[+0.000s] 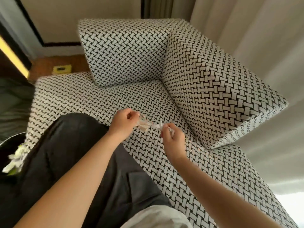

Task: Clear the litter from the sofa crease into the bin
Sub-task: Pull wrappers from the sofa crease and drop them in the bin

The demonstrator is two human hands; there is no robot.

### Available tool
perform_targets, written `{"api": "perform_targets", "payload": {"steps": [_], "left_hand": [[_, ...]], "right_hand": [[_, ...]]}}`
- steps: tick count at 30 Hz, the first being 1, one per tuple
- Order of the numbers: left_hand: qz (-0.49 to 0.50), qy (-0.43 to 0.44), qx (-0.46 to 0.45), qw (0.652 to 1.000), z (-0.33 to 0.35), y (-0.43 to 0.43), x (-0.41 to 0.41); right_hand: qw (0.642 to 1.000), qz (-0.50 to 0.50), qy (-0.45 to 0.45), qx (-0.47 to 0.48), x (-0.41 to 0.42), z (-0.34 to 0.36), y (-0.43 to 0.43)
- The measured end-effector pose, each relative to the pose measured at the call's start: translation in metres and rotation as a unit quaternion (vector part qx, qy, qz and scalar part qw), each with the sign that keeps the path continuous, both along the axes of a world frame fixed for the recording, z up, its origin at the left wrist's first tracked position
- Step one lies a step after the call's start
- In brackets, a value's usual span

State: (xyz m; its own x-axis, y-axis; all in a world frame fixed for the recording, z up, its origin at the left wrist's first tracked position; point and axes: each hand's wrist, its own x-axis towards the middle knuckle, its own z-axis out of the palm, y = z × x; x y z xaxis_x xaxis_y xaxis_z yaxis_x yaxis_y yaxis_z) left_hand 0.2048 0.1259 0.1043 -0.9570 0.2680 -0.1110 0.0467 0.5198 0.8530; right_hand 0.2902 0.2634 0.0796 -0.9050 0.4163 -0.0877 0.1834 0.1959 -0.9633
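A: Litter status?
B: Right hand (173, 139) clenched on a crumpled white scrap (162, 125). Left hand (122, 123) fingers pinch a pale, blurred wad (144, 124).
A: Where?
B: Both just above the sofa (164, 162) seat, near the crease below the cushion (213, 89). More white-green scraps sit in the dark bin (6, 143) at left.

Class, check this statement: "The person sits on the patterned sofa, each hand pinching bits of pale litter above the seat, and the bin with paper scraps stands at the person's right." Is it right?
One thing is wrong: the bin, with paper scraps at its rim, is at the person's left. The head view shows it. The left hand and right hand do each pinch pale litter above the sofa seat.
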Motion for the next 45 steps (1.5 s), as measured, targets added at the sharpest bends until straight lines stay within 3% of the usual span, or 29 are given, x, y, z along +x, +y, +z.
{"api": "perform_targets", "payload": {"steps": [6,10,14,21,28,36,39,45], "left_hand": [[0.109,0.050,0.032,0.992,0.044,-0.081,-0.027],[0.206,0.054,0.038,0.976,0.049,-0.159,-0.040],[0.279,0.005,0.043,0.959,0.041,-0.229,-0.045],[0.428,-0.075,0.105,0.894,0.006,-0.340,-0.047],[0.546,-0.114,0.114,0.822,-0.058,-0.427,-0.053],[0.623,-0.168,0.137,0.752,-0.114,-0.459,-0.082],[0.633,-0.173,0.115,0.746,-0.128,-0.465,-0.097],[0.593,-0.200,0.071,0.776,-0.143,-0.468,-0.108]], "right_hand": [[0.996,0.094,0.014,0.002,-0.060,0.046,-0.061],[0.982,0.173,0.029,0.070,-0.096,0.068,-0.116],[0.957,0.245,0.046,0.147,-0.130,0.082,-0.178],[0.912,0.367,-0.016,0.185,-0.171,0.063,-0.298],[0.892,0.397,-0.101,0.191,-0.213,0.004,-0.390],[0.882,0.381,-0.194,0.199,-0.243,-0.057,-0.469],[0.868,0.393,-0.221,0.207,-0.252,-0.075,-0.484],[0.845,0.418,-0.295,0.157,-0.260,-0.085,-0.491]]}}
